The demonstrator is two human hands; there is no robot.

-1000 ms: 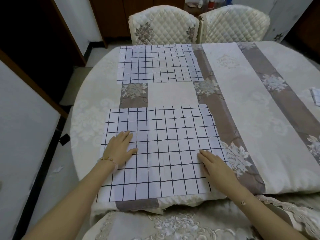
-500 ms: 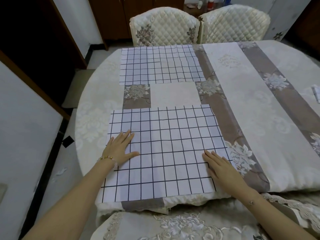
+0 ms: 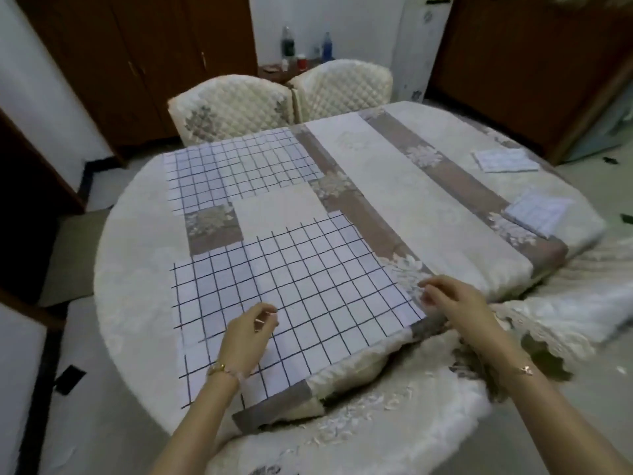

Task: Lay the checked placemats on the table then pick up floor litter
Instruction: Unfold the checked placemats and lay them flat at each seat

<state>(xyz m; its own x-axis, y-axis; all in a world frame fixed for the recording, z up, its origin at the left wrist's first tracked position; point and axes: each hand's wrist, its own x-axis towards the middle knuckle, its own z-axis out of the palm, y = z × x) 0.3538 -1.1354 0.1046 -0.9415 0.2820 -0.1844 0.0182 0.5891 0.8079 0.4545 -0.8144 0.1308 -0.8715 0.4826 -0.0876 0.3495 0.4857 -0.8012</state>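
Two white checked placemats lie flat on the round table (image 3: 137,269): the near placemat (image 3: 301,289) in front of me and the far placemat (image 3: 239,169) by the chairs. Two more placemats lie folded at the right: one folded placemat (image 3: 537,210) near the edge, another folded placemat (image 3: 503,160) farther back. My left hand (image 3: 246,334) hovers over the near mat with fingers loosely curled and holds nothing. My right hand (image 3: 455,299) is at the mat's right corner, fingers curled, empty as far as I can see. Dark scraps of litter (image 3: 627,217) lie on the floor at the right.
Two quilted cream chairs (image 3: 236,108) stand behind the table. A lace-covered chair seat (image 3: 376,423) is right below me. Brown cabinets line the back wall, with bottles (image 3: 287,42) on a low stand. A small dark object (image 3: 70,373) lies on the floor at the left.
Both hands have lifted off the near placemat and curled. The view has swung to the right and up, so the folded placemats and the right floor now show.
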